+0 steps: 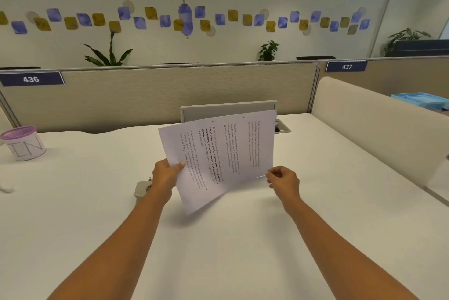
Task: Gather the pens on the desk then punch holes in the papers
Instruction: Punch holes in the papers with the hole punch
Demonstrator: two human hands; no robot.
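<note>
Desk looking plain white; papers showing white with black text lines. Cup at 9 o'clock wearing pink mesh rim. Wall shapes at 12 alternating blue, yellow. Tray at 3 showing light blue.

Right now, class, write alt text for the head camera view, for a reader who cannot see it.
The left hand grips and the right hand pinches printed papers held above a white desk. A hole punch lies behind the left wrist; a pink-rimmed cup stands far left.
</note>
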